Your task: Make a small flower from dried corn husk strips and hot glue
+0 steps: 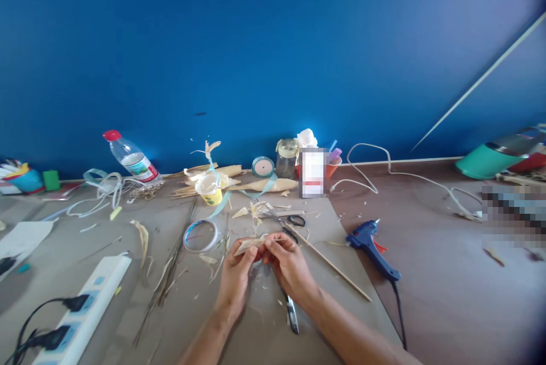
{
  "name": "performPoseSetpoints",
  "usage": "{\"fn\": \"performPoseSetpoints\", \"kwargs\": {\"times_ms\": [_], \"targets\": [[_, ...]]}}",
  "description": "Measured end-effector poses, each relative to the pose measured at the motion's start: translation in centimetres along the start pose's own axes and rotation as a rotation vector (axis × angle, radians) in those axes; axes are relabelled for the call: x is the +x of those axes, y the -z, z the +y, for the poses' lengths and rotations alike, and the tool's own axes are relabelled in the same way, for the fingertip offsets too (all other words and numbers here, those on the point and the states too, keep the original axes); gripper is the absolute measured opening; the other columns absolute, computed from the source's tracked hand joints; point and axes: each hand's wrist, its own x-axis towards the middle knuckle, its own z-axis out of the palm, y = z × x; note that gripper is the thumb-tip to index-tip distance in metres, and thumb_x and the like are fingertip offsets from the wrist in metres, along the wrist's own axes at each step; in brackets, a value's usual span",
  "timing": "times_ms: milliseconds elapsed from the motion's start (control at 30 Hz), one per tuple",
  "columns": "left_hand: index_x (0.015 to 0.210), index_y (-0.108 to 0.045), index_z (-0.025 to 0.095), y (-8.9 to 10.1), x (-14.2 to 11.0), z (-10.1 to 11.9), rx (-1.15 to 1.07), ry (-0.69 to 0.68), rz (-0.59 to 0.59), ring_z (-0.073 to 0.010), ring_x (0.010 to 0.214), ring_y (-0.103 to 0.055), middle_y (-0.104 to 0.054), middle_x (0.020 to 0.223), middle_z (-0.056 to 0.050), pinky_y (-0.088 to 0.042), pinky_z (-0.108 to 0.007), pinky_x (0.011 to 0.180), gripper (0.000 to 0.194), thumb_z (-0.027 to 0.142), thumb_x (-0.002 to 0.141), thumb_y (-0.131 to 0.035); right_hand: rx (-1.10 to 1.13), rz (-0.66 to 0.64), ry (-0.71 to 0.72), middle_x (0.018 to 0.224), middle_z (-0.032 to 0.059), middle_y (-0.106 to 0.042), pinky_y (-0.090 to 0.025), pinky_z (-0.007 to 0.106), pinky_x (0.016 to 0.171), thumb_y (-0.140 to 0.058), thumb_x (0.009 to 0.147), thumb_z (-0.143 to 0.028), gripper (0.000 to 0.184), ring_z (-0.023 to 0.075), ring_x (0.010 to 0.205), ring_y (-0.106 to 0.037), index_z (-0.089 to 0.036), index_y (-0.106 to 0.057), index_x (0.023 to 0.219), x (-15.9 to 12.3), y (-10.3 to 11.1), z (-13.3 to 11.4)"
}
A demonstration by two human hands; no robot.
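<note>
My left hand [237,274] and my right hand [290,267] meet at the middle of the grey mat. Between their thumbs and fingers is a pale strip of dried corn husk [246,245], and both hands pinch it. A utility knife [292,315] lies partly under my right forearm. Just beyond the hands are scissors [296,220] with black handles and several husk scraps [256,211]. A thin wooden stick [336,269] slants away to the right of my right hand. To the left of my left hand lies a roll of tape [200,236].
A blue glue gun [375,248] lies on the right, its cord running forward. At left is a white power strip [87,311] with plugs. Along the blue wall stand a tilted bottle [134,160], a yellow cup [210,193], a ribbon spool [263,166] and a glass jar [286,161].
</note>
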Motion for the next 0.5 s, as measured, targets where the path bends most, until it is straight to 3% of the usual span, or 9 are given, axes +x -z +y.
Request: {"fn": "performPoseSetpoints", "kwargs": {"times_ms": [167, 333, 500], "targets": [[0.081, -0.061, 0.017, 0.6, 0.3, -0.5, 0.006, 0.069, 0.043, -0.0147, 0.067, -0.059, -0.067, 0.075, -0.002, -0.047, -0.027, 0.066, 0.026, 0.038, 0.068, -0.068, -0.036, 0.025, 0.003, 0.049, -0.0044, -0.058, -0.034, 0.02, 0.046, -0.073, 0.061, -0.031, 0.022, 0.0069, 0.042, -0.045, -0.017, -0.055, 0.065, 0.0, 0.0, 0.2], [0.071, -0.06, 0.015, 0.8, 0.5, -0.2, 0.041, -0.013, 0.133, -0.0105, 0.062, -0.054, -0.06, 0.065, 0.001, -0.045, -0.022, 0.062, 0.023, 0.035, 0.066, -0.07, -0.192, -0.012, -0.02, 0.056, -0.003, -0.059, -0.034, 0.021, 0.048, -0.07, 0.062, -0.033, 0.024, 0.0076, 0.045, -0.047, -0.016, -0.058, 0.074, -0.1, 0.4, -1.2], [0.067, -0.058, 0.016, 0.8, 1.0, 1.0, -0.082, -0.092, 0.23, -0.0072, 0.057, -0.049, -0.053, 0.062, 0.005, -0.042, -0.02, 0.06, 0.023, 0.033, 0.062, -0.072, -0.501, 0.123, 0.263, 0.072, -0.0008, -0.059, -0.039, 0.023, 0.057, -0.063, 0.07, -0.037, 0.025, 0.0099, 0.057, -0.049, -0.017, -0.06, 0.085, 0.5, 2.0, -6.1]]}}
